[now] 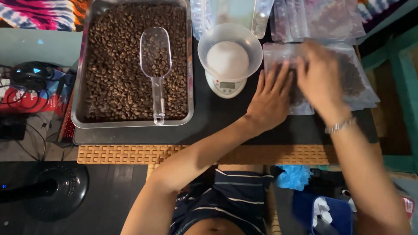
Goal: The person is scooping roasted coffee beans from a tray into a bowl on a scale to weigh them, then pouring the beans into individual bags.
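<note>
Both hands press flat on a clear plastic pouch of coffee beans (353,82) lying on the dark desk (217,122): left hand (271,98) with fingers spread, right hand (320,80) blurred, palm down. Its long axis runs left to right, on a stack of similar glossy pouches. Beside it stand a white scale with a translucent bowl (230,54) and a metal tray of beans (82,87) holding a clear scoop (156,58), handle toward the person.

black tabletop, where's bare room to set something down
Bare black tabletop runs in front of the white kitchen scale, between the metal tray of coffee beans and the left hand. Crowded at right: both hands press on clear filled pouches, the right hand over them.
</note>
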